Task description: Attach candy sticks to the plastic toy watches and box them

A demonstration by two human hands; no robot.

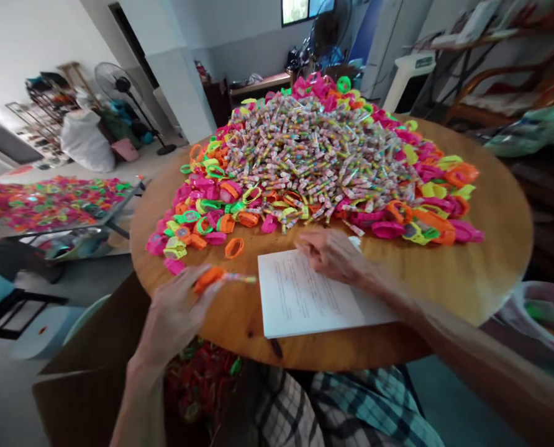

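Note:
My left hand [177, 310] is closed on an orange plastic toy watch [208, 279] at the table's near left edge. A wrapped candy roll [240, 278] sticks out of that toy watch to the right. My right hand [328, 251] rests over a stack of printed paper [300, 304], its fingers curled in; whether they hold anything is hidden. Just beyond lies a big heap of wrapped candy rolls [318, 155], ringed by toy watches in pink, orange, yellow and green. A single orange toy watch [234, 248] lies apart between my hands and the heap.
All this is on a round wooden table [500, 217]. Below its near left edge an open cardboard box [95, 366] contains many colourful pieces. A second table [100, 220] at left bears more toy watches. At right stands a plastic tub [523, 304]; a floor fan [123, 84] is behind.

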